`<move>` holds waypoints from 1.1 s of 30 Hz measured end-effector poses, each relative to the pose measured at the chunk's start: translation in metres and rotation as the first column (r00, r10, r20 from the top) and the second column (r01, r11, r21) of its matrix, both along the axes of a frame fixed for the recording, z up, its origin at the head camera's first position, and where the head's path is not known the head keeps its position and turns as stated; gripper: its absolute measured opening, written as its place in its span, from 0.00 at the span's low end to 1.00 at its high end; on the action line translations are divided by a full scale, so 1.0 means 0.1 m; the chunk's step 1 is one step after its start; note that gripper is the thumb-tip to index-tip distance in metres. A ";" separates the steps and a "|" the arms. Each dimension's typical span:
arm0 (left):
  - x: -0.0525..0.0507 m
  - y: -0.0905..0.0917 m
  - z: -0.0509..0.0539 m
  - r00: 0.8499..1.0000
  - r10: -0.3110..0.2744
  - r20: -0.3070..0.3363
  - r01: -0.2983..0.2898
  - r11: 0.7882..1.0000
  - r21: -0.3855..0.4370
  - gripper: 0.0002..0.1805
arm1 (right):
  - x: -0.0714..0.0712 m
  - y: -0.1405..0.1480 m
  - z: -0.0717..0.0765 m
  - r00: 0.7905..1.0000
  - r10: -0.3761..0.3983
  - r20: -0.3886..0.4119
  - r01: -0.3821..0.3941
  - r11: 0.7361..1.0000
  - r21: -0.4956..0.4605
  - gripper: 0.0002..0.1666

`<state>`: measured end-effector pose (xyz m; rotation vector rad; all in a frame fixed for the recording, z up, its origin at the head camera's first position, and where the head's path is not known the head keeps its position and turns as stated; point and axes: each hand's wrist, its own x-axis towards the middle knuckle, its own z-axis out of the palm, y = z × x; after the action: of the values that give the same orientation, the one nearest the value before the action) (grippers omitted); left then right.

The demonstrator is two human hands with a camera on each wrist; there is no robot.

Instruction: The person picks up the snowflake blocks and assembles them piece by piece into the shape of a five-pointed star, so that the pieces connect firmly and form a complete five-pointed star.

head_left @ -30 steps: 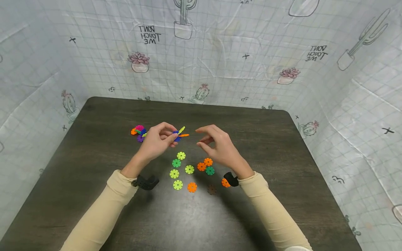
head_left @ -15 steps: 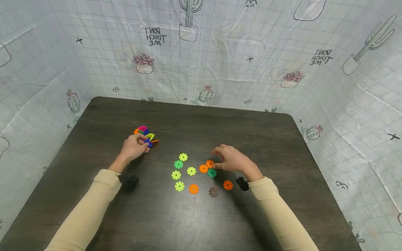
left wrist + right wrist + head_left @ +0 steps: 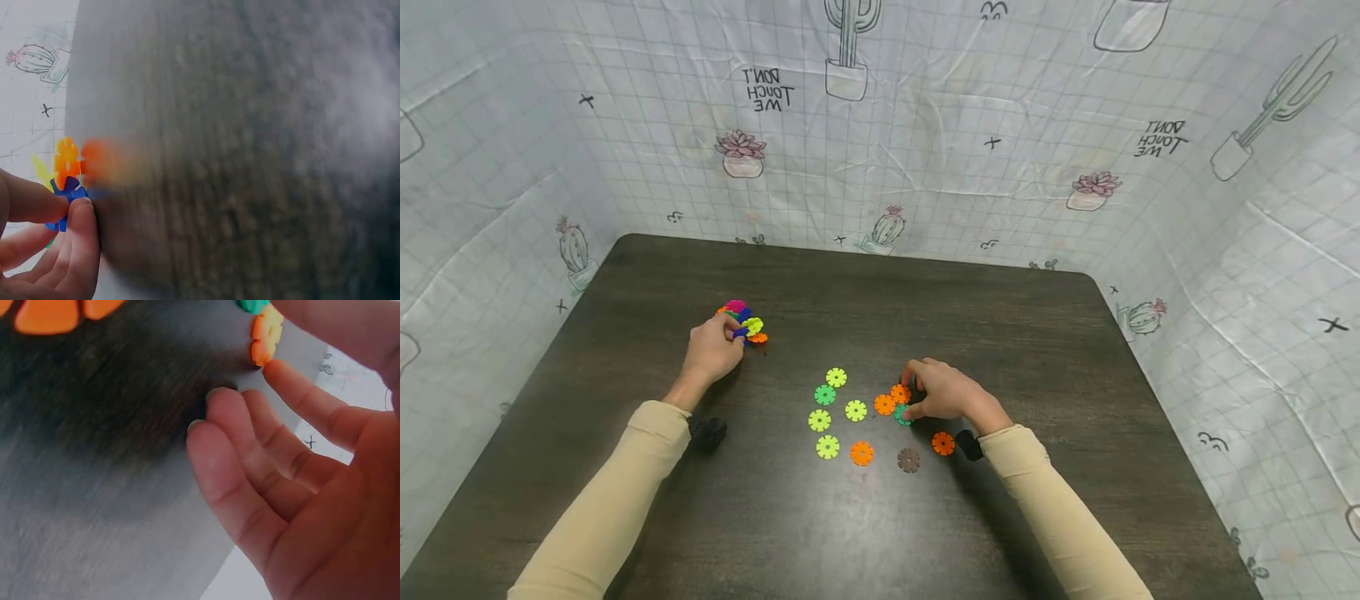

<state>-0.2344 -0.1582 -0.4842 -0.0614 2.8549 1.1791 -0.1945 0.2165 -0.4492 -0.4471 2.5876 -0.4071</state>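
My left hand [image 3: 711, 350] pinches a blue notched disc [image 3: 78, 195] between thumb and finger. An orange disc [image 3: 67, 164] and a yellow disc [image 3: 752, 327] are joined to it. This piece is beside a cluster of discs, with a pink disc [image 3: 735, 306] on top; whether they touch is hidden. My right hand [image 3: 951, 392] is low over the table, its fingers bent and spread. Its thumb lies over a green disc [image 3: 900, 414]. The index fingertip is at the edge of an orange disc [image 3: 265, 337]; no grip on either disc shows.
Loose discs lie flat mid-table: several yellow-green discs [image 3: 856, 410], a light green disc [image 3: 825, 395], an orange disc [image 3: 862, 454] and a brown disc [image 3: 908, 460]. Another orange disc [image 3: 943, 443] is near the right wrist. A patterned cloth [image 3: 925, 150] surrounds the dark table [image 3: 820, 533].
My left hand has carried the joined discs left to the cluster and turned them slightly. My right hand has come down from mid-air onto the orange and green discs.
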 end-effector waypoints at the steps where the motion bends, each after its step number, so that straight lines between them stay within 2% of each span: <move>1: 0.00 0.00 0.00 1.000 -0.001 -0.010 0.001 1.000 0.001 0.18 | 0.00 -0.01 0.00 1.000 0.000 -0.002 0.000 1.000 -0.002 0.25; 7: 0.07 0.04 0.07 0.992 0.082 -0.098 -0.085 0.996 -0.025 0.19 | -0.01 -0.04 -0.03 1.000 0.020 -0.016 -0.021 1.000 -0.003 0.20; 9: 0.10 0.11 0.10 0.986 0.085 -0.143 -0.092 0.995 -0.036 0.18 | -0.02 -0.04 -0.04 0.999 0.032 -0.019 -0.032 1.000 0.001 0.18; 11: 0.13 0.21 0.15 0.981 0.033 -0.189 -0.046 0.997 -0.066 0.16 | -0.02 -0.05 -0.04 0.999 0.034 -0.014 -0.034 0.999 0.001 0.16; 14: 0.19 0.40 0.24 0.971 -0.127 -0.204 0.101 0.986 -0.134 0.14 | -0.03 -0.05 -0.04 0.999 0.034 -0.003 -0.034 0.999 0.003 0.14; 16: 0.22 0.55 0.29 0.956 -0.245 -0.163 0.217 0.961 -0.172 0.15 | -0.03 -0.06 -0.03 1.000 0.029 0.005 -0.029 1.000 -0.001 0.14; 18: 0.25 0.67 0.34 0.936 -0.339 -0.091 0.317 0.928 -0.193 0.17 | -0.03 -0.06 -0.03 1.000 0.025 0.013 -0.025 1.000 -0.006 0.14; 21: 0.27 0.85 0.37 0.902 -0.430 0.037 0.427 0.876 -0.224 0.21 | -0.03 -0.06 -0.01 1.000 0.014 0.023 -0.013 1.000 -0.009 0.15; 24: 0.27 0.99 0.37 0.876 -0.459 0.146 0.481 0.836 -0.264 0.24 | -0.02 -0.06 -0.01 1.000 0.005 0.025 -0.005 1.000 0.002 0.16; 27: 0.24 1.11 0.33 0.871 -0.442 0.214 0.490 0.817 -0.304 0.25 | 0.00 -0.06 -0.01 1.000 0.002 0.022 -0.002 1.000 0.014 0.16; 29: 0.22 1.17 0.30 0.874 -0.427 0.230 0.483 0.814 -0.322 0.22 | 0.00 -0.06 -0.01 1.000 0.000 0.024 -0.001 1.000 0.021 0.15; 33: 0.20 1.22 0.24 0.881 -0.411 0.235 0.469 0.827 -0.310 0.17 | 0.01 -0.06 0.01 0.999 -0.002 0.037 0.000 0.999 0.040 0.15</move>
<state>-0.2148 -0.0360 -0.4605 0.4502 2.6862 0.5295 -0.1936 0.2104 -0.4483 -0.4201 2.5552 -0.3594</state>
